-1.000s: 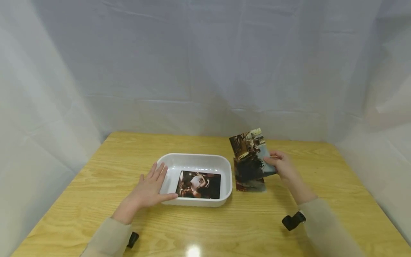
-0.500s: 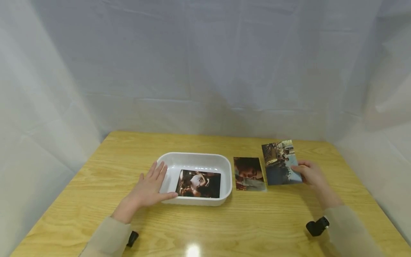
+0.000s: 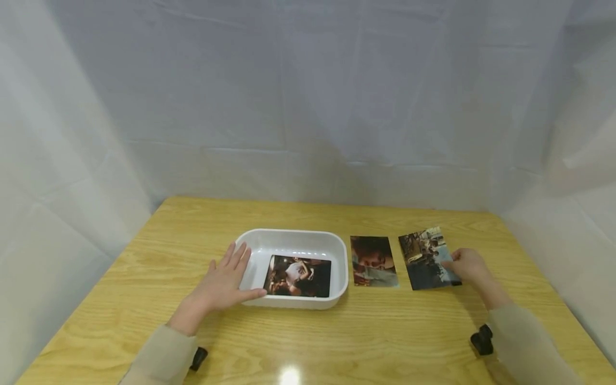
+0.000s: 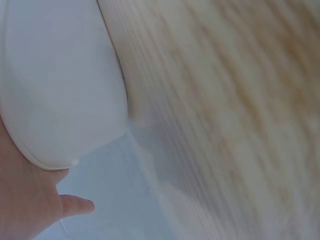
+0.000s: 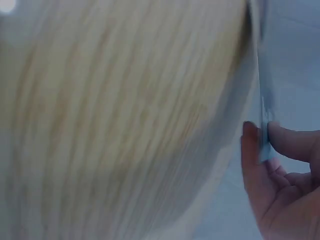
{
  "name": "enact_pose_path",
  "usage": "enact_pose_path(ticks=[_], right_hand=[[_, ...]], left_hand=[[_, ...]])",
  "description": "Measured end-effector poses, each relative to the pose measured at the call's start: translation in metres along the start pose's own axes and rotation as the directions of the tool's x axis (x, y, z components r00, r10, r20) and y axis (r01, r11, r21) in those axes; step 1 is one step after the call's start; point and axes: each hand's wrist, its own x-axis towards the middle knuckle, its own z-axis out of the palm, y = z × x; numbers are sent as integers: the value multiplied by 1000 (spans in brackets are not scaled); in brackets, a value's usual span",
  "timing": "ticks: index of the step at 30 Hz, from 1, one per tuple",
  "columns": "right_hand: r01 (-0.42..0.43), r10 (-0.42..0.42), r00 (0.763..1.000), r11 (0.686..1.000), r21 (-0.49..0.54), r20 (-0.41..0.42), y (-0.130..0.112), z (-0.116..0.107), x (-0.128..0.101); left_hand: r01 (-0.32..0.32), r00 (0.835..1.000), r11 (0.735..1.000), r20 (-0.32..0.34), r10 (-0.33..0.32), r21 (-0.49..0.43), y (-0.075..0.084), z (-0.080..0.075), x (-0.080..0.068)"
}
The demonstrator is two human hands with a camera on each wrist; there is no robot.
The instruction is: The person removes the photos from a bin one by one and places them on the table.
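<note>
White plastic marks the left of the scene: the tray (image 3: 293, 239) sits at about 9 o'clock from table centre, one photo (image 3: 298, 276) flat inside it, unmoved through the last second. The left hand (image 3: 222, 285) has not shifted either; its fingers lie straight and relaxed, pressed against the tray's left wall with the thumb along the near rim, gripping nothing. In the left wrist view the tray wall (image 4: 60, 85) fills the frame beside the palm.

Just right of the tray, at about 3 o'clock from it, a second photo (image 3: 374, 261) lies flat on the table (image 3: 337, 337). A second ago it was half covered by the print the right hand carried above it; now it lies fully uncovered.

That carried print (image 3: 428, 258) is what changed. It has travelled from over the second photo out to the right and come down, so it now lies at 3 o'clock from that photo, a narrow strip of wood between them, nearly flat and slightly skewed. The right hand (image 3: 466, 266) still pinches its right edge between thumb and fingers (image 5: 255, 165), so I judge the laying-down almost finished but not yet let go. The print is a glossy rectangle, dark at the near end and paler towards the far end; what it depicts is too small to read.
</note>
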Motion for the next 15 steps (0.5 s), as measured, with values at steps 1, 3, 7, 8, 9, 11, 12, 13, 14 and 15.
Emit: enact_pose_path(ticks=[1, 3, 7, 8, 9, 11, 12, 13, 14, 15], right_hand=[[24, -25, 1000, 997, -76, -3, 0, 0, 1], [59, -61, 998, 977, -206, -5, 0, 1, 3], [45, -38, 999, 956, -290, 30, -2, 2, 5], [36, -25, 999, 952, -303, 39, -3, 2, 6], [27, -12, 999, 949, -313, 50, -3, 2, 6], [17, 5, 998, 943, -333, 65, -4, 3, 8], [15, 9, 998, 940, -340, 69, -4, 4, 9], [14, 13, 997, 938, -345, 77, -4, 4, 9], [12, 17, 997, 937, -348, 81, -5, 4, 9], [10, 22, 996, 936, -352, 86, -5, 5, 9]], left_hand=[[2, 1000, 1000, 2, -2, 1, 0, 0, 0], [2, 1000, 1000, 1, -2, 1, -1, 0, 0], [6, 1000, 1000, 3, -6, -2, -2, 1, 1], [5, 1000, 1000, 3, -5, -3, -2, 0, 1], [6, 1000, 1000, 4, -6, -5, -1, 0, 1], [6, 1000, 1000, 7, -6, -4, -1, 1, 1], [6, 1000, 1000, 8, -6, -5, -1, 0, 1], [8, 1000, 1000, 11, -8, -4, -1, 0, 1], [8, 1000, 1000, 13, -8, -6, -1, 1, 1], [8, 1000, 1000, 14, -8, -6, 0, 1, 0]])
